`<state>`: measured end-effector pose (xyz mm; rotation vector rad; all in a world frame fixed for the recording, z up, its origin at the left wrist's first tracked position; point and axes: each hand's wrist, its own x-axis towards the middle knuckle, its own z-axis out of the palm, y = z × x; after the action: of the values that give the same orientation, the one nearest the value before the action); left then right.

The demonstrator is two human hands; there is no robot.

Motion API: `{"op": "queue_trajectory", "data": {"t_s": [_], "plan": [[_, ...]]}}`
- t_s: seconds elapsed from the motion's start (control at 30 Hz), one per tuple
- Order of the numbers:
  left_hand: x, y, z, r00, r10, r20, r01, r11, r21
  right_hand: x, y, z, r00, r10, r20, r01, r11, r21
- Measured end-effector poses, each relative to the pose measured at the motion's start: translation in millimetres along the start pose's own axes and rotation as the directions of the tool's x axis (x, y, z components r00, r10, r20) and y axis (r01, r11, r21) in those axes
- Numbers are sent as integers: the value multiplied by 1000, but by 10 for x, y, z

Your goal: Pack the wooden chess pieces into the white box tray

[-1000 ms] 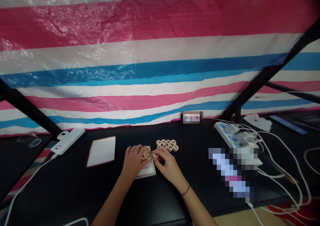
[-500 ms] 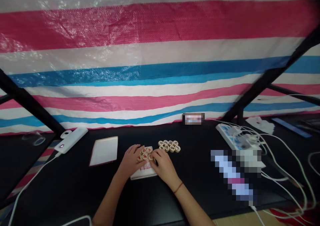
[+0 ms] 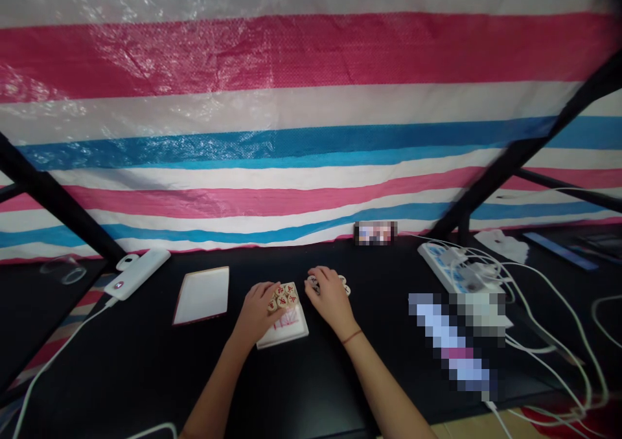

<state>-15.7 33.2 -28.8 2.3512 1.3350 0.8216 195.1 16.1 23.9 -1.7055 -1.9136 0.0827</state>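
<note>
Red-marked xiangqi pieces [image 3: 282,301] sit in the far part of an open white box [image 3: 300,328].
The left hand [image 3: 254,307], thumb spread from curved fingers, touches them; right of the box, the right hand [image 3: 332,298] partly covers black-marked pieces [image 3: 346,290], its grip unclear. A white-lined lid [image 3: 201,294] lies left of the box.

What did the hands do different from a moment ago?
The right hand let go of the red-marked piece in the box and moved right, over the black-marked pieces. I can't tell if it grips one. The left hand stayed by the red-marked pieces, and the lid stayed on the left.
</note>
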Motion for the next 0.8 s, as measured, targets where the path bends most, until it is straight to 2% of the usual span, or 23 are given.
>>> {"op": "queue_trajectory", "data": {"t_s": [0.1,0.2,0.43,0.57,0.7,0.73,0.8], "plan": [[0,-17,28,1000,-5,-12,5,1000,-4,187,54,-6,989,72,128,-45,979,-199],[-9,-18,40,999,-2,-34,1,1000,-8,291,40,21,958,134,253,-51,950,-308],[-3,11,53,999,-17,-51,17,1000,1,326,-10,99,931,179,317,-65,939,-339],[7,4,47,997,9,-81,-6,999,38,356,-3,100,930,175,323,-69,947,-314],[12,48,-56,980,45,-194,-36,998,50,383,-48,4,946,152,287,-78,965,-252],[13,73,-88,976,50,-210,-45,999,30,372,-77,-23,953,139,268,-90,978,-187],[12,139,-145,977,43,-210,-51,998,-32,316,-157,-58,967,118,225,-134,989,60]]}}
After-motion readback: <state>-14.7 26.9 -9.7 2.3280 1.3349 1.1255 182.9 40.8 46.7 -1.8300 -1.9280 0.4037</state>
